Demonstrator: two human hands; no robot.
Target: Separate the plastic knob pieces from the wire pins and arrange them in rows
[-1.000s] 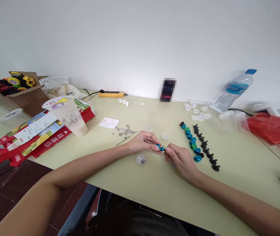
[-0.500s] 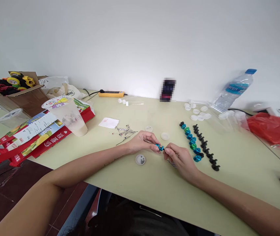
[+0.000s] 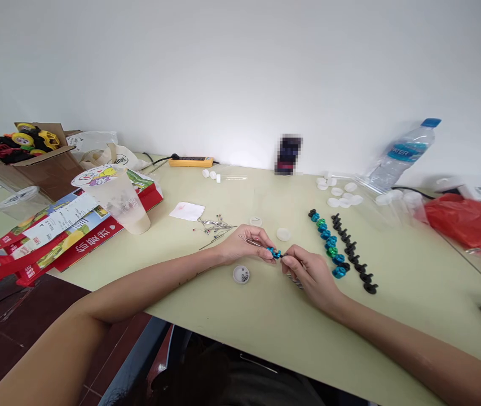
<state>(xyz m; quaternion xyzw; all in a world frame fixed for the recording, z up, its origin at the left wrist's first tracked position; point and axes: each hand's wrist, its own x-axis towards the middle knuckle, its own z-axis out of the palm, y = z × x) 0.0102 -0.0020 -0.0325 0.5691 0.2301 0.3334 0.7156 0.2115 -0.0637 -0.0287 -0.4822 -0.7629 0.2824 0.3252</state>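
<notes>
My left hand (image 3: 251, 242) pinches a small blue part (image 3: 273, 253) near the middle of the table, and thin metal pins (image 3: 248, 241) stick out between its fingers. Close on the right, my right hand (image 3: 308, 273) is closed at a dark tip on that part's right side; a striped metal piece (image 3: 295, 280) shows under its fingers. Just below my left hand sits a round white cap (image 3: 241, 274) with small metal bits in it. To the right of my right hand run a row of blue and green parts (image 3: 331, 242) and a row of black parts (image 3: 352, 254).
Loose pins (image 3: 215, 225) and white paper (image 3: 186, 211) lie left of centre. A cup (image 3: 117, 200) stands on a red bag (image 3: 83, 248) at the left. Behind are a power strip (image 3: 190, 162), a phone (image 3: 288, 154), white caps (image 3: 344, 200) and a bottle (image 3: 405, 152).
</notes>
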